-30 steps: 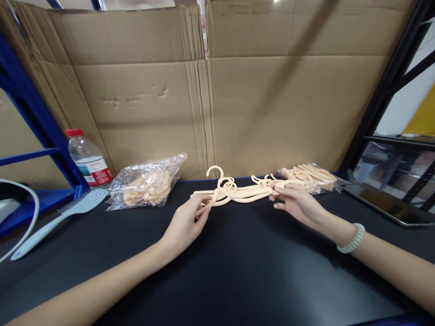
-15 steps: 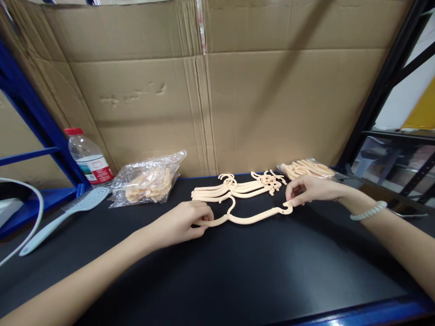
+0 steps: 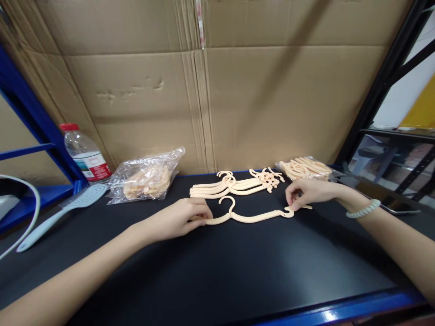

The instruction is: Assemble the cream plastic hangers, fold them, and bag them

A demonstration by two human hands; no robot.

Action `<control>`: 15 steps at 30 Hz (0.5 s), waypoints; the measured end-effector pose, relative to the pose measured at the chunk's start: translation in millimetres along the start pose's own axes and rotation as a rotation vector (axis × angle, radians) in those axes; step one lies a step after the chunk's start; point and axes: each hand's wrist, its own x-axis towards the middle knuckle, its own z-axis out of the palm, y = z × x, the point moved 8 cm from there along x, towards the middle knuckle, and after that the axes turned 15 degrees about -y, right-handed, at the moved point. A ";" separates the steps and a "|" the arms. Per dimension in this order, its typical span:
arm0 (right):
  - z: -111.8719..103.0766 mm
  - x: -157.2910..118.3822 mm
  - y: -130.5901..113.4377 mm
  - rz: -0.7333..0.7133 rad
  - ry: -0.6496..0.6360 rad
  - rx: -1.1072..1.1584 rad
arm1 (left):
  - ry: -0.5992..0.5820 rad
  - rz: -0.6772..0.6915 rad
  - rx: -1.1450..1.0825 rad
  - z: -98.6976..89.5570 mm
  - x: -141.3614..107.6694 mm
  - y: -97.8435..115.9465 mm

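A cream plastic clothes hanger (image 3: pixel 253 218) lies low over the black tabletop, its hook pointing away from me. My left hand (image 3: pixel 181 218) is closed around its left arm, so that end is hidden. At the right end, my right hand (image 3: pixel 306 194) pinches a small cream hook piece (image 3: pixel 288 213) between thumb and finger; it touches the hanger's tip. A thin cream tip shows past the right hand's fingers. Just behind, several matching hangers (image 3: pixel 210 190) lie stacked in a row, with a cluster of small cream hook pieces (image 3: pixel 270 179) over their right ends.
A clear bag of cream pieces (image 3: pixel 149 181) lies at back left, another bag of cream pieces (image 3: pixel 306 167) at back right. On the left are a red-capped bottle (image 3: pixel 86 156), a pale blue hairbrush (image 3: pixel 64 213) and a white cable (image 3: pixel 36 203). Cardboard (image 3: pixel 136 99) stands behind the table.
The hanger's hook has tipped over to the left and now lies lower. My right hand has shifted slightly, and a thin tip now shows beyond its fingers. The camera view has moved a little.
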 end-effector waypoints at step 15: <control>-8.2 -6.7 -6.3 0.001 0.119 -0.094 | 0.040 -0.072 -0.071 -11.2 -5.8 -20.3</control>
